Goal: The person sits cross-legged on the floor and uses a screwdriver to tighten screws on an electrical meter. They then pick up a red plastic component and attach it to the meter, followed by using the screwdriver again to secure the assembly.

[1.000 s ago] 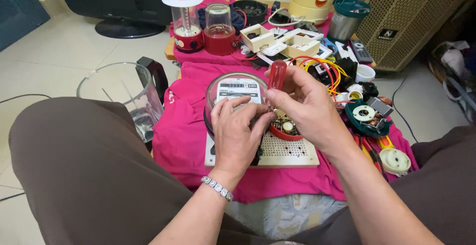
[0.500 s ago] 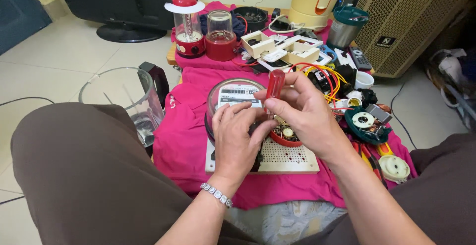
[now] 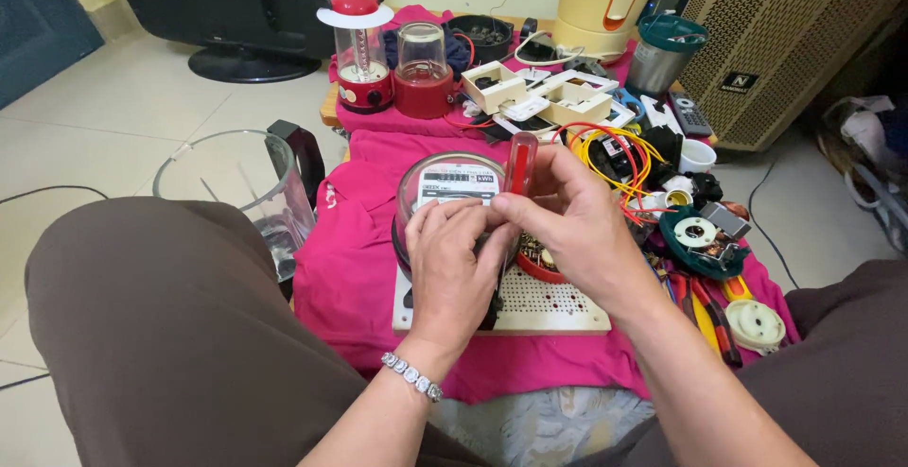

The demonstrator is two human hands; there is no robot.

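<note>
Your right hand (image 3: 572,226) is pinching the red screwdriver (image 3: 520,164) upright, fingers closed on its handle, while your left hand (image 3: 454,259) is curling over the round meter (image 3: 445,183). The tip is hidden, so it may be slipping off. The meter, clear-domed, is sitting mid-cloth on the white board (image 3: 558,306).

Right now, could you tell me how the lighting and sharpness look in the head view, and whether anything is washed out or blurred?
In the head view, light is soft and even, with faint shadows; the left hand, the right hand and the red-handled screwdriver are sharp; the clear blender jug shows mild reflections; the frame edges bend slightly from the wide lens.
</note>
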